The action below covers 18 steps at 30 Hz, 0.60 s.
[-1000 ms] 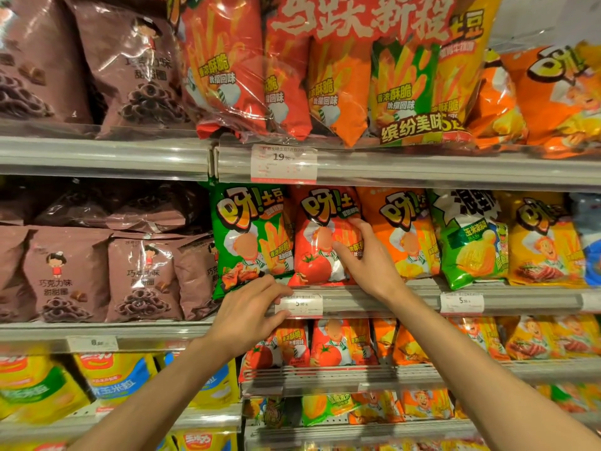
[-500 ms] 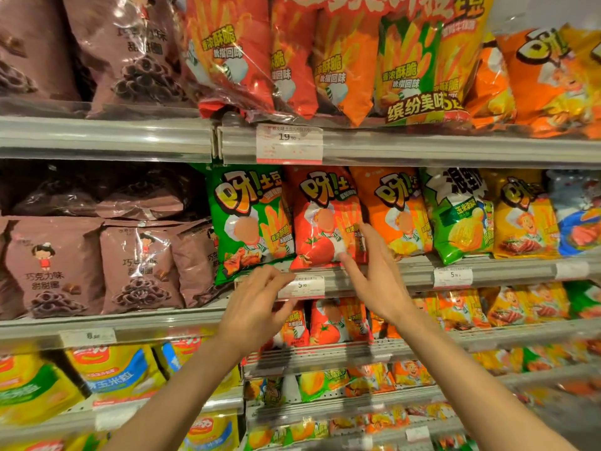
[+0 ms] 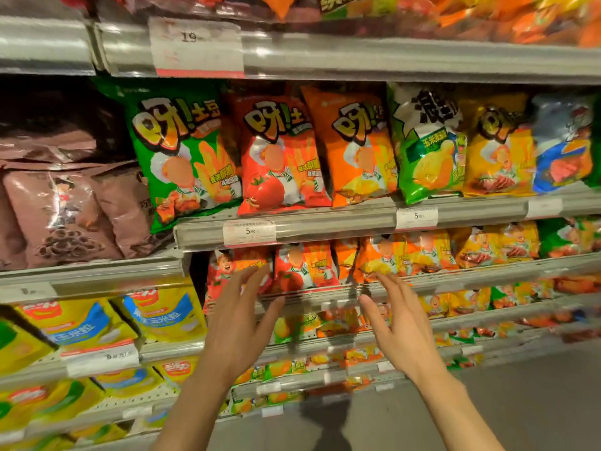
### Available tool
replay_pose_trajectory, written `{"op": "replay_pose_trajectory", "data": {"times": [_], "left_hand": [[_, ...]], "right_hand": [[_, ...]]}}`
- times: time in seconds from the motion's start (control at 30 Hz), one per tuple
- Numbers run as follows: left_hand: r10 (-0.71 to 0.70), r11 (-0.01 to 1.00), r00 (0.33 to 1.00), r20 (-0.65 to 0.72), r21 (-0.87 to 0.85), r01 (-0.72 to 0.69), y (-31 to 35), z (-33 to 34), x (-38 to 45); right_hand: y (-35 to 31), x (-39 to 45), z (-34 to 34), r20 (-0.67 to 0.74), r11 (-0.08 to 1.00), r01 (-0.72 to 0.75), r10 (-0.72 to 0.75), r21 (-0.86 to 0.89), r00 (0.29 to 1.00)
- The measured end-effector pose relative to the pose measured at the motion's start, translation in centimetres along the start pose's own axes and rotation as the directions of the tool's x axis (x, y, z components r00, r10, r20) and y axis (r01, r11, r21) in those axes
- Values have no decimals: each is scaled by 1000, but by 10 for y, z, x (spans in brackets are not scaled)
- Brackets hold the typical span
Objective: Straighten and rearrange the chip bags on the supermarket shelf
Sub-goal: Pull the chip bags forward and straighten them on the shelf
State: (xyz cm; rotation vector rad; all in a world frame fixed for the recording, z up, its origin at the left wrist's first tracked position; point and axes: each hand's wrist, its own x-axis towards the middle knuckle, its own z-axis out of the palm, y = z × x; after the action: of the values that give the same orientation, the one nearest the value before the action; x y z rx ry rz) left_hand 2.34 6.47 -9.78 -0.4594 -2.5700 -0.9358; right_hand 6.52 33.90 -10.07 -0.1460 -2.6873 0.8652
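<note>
A green chip bag [image 3: 182, 151], a red tomato bag [image 3: 279, 154] and an orange bag [image 3: 357, 148] stand upright side by side on the middle shelf [image 3: 341, 222]. One shelf lower sit smaller red bags [image 3: 302, 265] and orange ones [image 3: 390, 255]. My left hand [image 3: 240, 320] and my right hand [image 3: 396, 323] hover in front of that lower shelf, palms facing each other, fingers straight and spread. Neither hand holds or touches a bag.
Brown snack bags [image 3: 65, 209] fill the shelf to the left, with yellow and blue bags [image 3: 97, 323] below them. Further right stand a green bag [image 3: 426, 148], a yellow bag [image 3: 497, 151] and a blue one [image 3: 562, 144]. Grey floor [image 3: 504, 402] shows at the bottom right.
Both hands dropped from the red bag and the middle shelf edge to the shelf below, and they opened. The view tilted downward.
</note>
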Motion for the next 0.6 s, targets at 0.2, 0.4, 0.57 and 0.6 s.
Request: {"op": "replay_pose_trajectory", "data": {"times": [0.2,0.4,0.57,0.6], "left_hand": [[-106,994,990,-88,-18,105,65,59,-2],[-188,979,967,-171,42,198,152,107,17],[-84,982,985,-151,158,108,185,119,58],[-52,980,988,-147,181,79,189,119,67]], "right_hand": [[105,19,-45,43,1000,10,-11,9,999],[179,61,-120,41,993,-50,46,105,998],[212,92,-167,11,999,-45,44,18,999],[215,98,-174,1,999,-39,39,5,999]]}}
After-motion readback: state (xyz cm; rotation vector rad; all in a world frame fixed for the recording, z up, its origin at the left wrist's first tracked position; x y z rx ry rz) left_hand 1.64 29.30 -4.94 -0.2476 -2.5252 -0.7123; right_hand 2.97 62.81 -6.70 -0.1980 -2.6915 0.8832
